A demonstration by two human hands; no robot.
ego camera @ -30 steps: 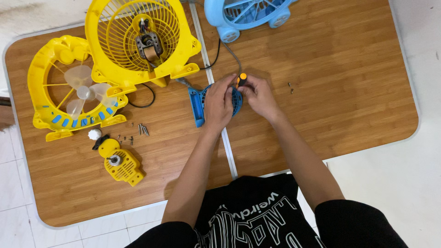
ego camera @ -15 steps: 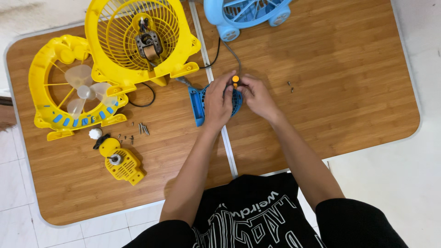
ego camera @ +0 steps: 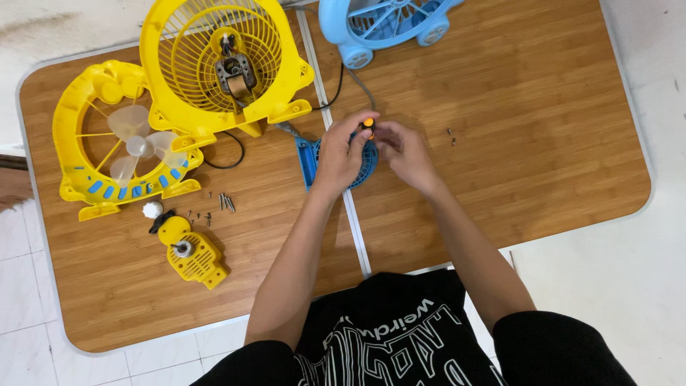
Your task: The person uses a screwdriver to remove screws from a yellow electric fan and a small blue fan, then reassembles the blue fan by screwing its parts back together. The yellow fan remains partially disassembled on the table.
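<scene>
Orange screwdriver handle (ego camera: 367,126) shifted slightly left, closer to the left hand (ego camera: 341,154); right hand (ego camera: 404,149) fingertips drawn in nearer the handle; blue part (ego camera: 309,157) under the hands barely moved.

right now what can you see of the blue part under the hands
The small blue plastic fan part lies flat on the wooden table, astride its metal centre seam. It looks rounded with a squarish left edge and ribbed slats. The left hand covers most of it; the right hand meets it from the right. An orange-handled tool stands at its top edge.
</scene>
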